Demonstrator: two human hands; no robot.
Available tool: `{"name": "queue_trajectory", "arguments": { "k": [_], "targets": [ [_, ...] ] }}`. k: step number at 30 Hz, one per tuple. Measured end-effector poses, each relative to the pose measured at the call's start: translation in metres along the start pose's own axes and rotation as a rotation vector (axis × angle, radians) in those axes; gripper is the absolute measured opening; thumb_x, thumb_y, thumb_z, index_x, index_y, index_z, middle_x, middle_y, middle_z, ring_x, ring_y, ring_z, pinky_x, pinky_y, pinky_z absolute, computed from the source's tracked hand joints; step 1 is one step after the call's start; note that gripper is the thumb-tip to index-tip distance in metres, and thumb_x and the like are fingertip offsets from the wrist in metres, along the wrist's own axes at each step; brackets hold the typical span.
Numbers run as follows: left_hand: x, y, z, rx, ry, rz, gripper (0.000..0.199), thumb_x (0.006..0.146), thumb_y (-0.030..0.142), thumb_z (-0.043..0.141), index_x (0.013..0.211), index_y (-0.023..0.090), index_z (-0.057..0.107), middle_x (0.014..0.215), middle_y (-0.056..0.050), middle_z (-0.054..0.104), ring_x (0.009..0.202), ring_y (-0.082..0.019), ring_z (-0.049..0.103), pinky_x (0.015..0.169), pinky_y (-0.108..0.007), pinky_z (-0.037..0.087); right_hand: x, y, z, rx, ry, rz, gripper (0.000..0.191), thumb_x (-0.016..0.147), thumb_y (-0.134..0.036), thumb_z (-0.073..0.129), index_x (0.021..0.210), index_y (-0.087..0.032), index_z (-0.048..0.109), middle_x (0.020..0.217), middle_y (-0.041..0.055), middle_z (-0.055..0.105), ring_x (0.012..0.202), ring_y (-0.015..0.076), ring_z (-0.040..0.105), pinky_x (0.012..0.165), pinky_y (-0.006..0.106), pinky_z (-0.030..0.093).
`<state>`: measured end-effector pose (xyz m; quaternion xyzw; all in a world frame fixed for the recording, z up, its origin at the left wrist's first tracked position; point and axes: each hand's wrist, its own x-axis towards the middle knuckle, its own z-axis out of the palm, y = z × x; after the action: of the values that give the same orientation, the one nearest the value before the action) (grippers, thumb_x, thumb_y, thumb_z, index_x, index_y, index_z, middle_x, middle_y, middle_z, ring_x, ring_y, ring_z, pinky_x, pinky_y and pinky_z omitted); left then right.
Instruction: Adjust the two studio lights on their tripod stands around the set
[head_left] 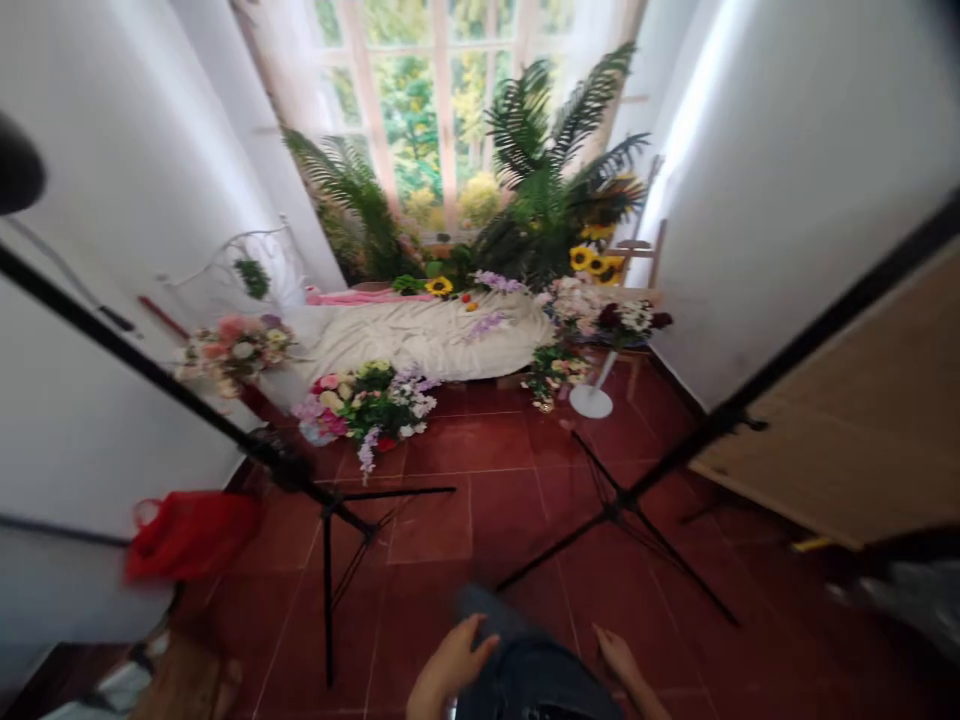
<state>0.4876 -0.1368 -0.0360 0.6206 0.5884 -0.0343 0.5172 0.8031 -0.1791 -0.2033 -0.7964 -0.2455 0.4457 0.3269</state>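
At the bottom of the head view my left hand (pixel 459 652) hangs beside my dark-clothed leg (pixel 525 670). Its thumb and forefinger are apart, and nothing shows between them. On the other side of the leg is my right hand (pixel 616 655), fingers loosely stretched and holding nothing visible. Both hands are over the red tiled floor (pixel 427 520). Black light stands are in front of me: the left stand's tripod (pixel 328 590) and the right stand's tripod (pixel 619 505) are spread on the tiles.
A bed with a cream sheet (pixel 420 335) stands below a window backdrop (pixel 420 110). Around it are a flower bunch (pixel 367 400), palm leaves (pixel 547 150) and a white round base (pixel 591 401). A red bag (pixel 191 535) lies left; a tan board (pixel 847 420) leans right.
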Motion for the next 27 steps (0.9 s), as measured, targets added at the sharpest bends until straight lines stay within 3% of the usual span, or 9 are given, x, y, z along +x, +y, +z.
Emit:
{"name": "queue_trajectory", "arguments": {
  "k": [3, 7, 9, 13, 16, 19, 23, 25, 27],
  "targets": [
    [0.006, 0.008, 0.021, 0.126, -0.136, -0.024, 0.055, 0.085, 0.046, 0.045, 0.131, 0.018, 0.054, 0.134, -0.012, 0.06, 0.122, -0.025, 0.057, 0.103, -0.031, 0.042, 0.01, 0.023, -0.039, 0.103, 0.006, 0.075, 0.037, 0.052, -0.055, 0.047, 0.037, -0.025, 0.03, 0.035, 0.0022, 0.041, 0.031, 0.022, 0.046, 0.033, 0.029, 0.031],
    [0.011, 0.013, 0.01, 0.513, 0.033, -0.214, 0.062, 0.088, 0.039, 0.036, 0.138, 0.003, 0.045, 0.141, -0.022, 0.05, 0.133, -0.028, 0.046, 0.108, -0.036, 0.036, 0.031, 0.043, -0.082, 0.239, 0.025, 0.145, 0.042, 0.054, -0.062, 0.043, 0.036, -0.025, 0.034, 0.034, 0.002, 0.04, 0.031, 0.0187, 0.044, 0.036, 0.029, 0.034],
    [0.011, 0.014, 0.004, 0.593, 0.095, -0.269, 0.063, 0.09, 0.037, 0.032, 0.139, -0.001, 0.041, 0.14, -0.024, 0.049, 0.133, -0.029, 0.046, 0.108, -0.038, 0.037, 0.044, 0.044, -0.103, 0.29, 0.057, 0.157, 0.044, 0.054, -0.066, 0.043, 0.038, -0.025, 0.039, 0.035, 0.0021, 0.042, 0.032, 0.018, 0.045, 0.038, 0.03, 0.037],
    [0.018, 0.027, 0.017, 0.554, 0.149, -0.308, 0.059, 0.089, 0.035, 0.033, 0.138, 0.003, 0.044, 0.14, -0.02, 0.051, 0.133, -0.026, 0.046, 0.109, -0.037, 0.037, 0.083, 0.017, -0.155, 0.369, 0.135, 0.067, 0.051, 0.051, -0.074, 0.051, 0.045, -0.023, 0.048, 0.045, 0.0034, 0.052, 0.038, 0.0171, 0.05, 0.043, 0.031, 0.043],
    [0.047, 0.07, 0.048, 0.398, 0.134, -0.234, 0.054, 0.089, 0.035, 0.036, 0.136, 0.009, 0.048, 0.139, -0.013, 0.054, 0.132, -0.02, 0.049, 0.109, -0.028, 0.037, 0.128, -0.03, -0.214, 0.41, 0.137, -0.053, 0.058, 0.052, -0.08, 0.052, 0.052, -0.022, 0.05, 0.052, 0.0027, 0.056, 0.041, 0.0153, 0.049, 0.044, 0.029, 0.043],
    [0.098, 0.171, 0.076, 0.208, 0.117, -0.019, 0.046, 0.089, 0.034, 0.038, 0.129, 0.017, 0.054, 0.134, -0.006, 0.06, 0.127, -0.018, 0.054, 0.108, -0.026, 0.04, 0.178, -0.091, -0.293, 0.415, 0.117, -0.221, 0.063, 0.056, -0.085, 0.051, 0.056, -0.022, 0.049, 0.054, 0.0004, 0.055, 0.043, 0.0131, 0.047, 0.047, 0.028, 0.042],
    [0.163, 0.38, 0.091, 0.036, 0.135, 0.427, 0.045, 0.09, 0.047, 0.043, 0.125, 0.022, 0.057, 0.131, -0.005, 0.063, 0.124, -0.021, 0.056, 0.109, -0.035, 0.041, 0.239, -0.17, -0.395, 0.387, 0.048, -0.426, 0.063, 0.062, -0.084, 0.053, 0.056, -0.021, 0.05, 0.055, 0.0005, 0.054, 0.046, 0.0127, 0.047, 0.05, 0.027, 0.039],
    [0.186, 0.486, 0.09, -0.052, 0.23, 0.641, 0.041, 0.092, 0.047, 0.043, 0.122, 0.024, 0.058, 0.131, -0.005, 0.061, 0.124, -0.021, 0.055, 0.11, -0.037, 0.039, 0.262, -0.203, -0.426, 0.412, -0.002, -0.463, 0.06, 0.065, -0.081, 0.055, 0.056, -0.021, 0.05, 0.057, 0.0007, 0.055, 0.047, 0.0125, 0.047, 0.05, 0.026, 0.038],
    [0.2, 0.577, 0.089, -0.16, 0.411, 0.813, 0.041, 0.093, 0.045, 0.045, 0.128, 0.025, 0.053, 0.136, -0.007, 0.057, 0.128, -0.021, 0.052, 0.112, -0.04, 0.036, 0.279, -0.231, -0.441, 0.499, -0.102, -0.395, 0.056, 0.068, -0.076, 0.059, 0.059, -0.021, 0.051, 0.058, 0.0, 0.056, 0.047, 0.0117, 0.046, 0.049, 0.025, 0.037]
  ]
}}
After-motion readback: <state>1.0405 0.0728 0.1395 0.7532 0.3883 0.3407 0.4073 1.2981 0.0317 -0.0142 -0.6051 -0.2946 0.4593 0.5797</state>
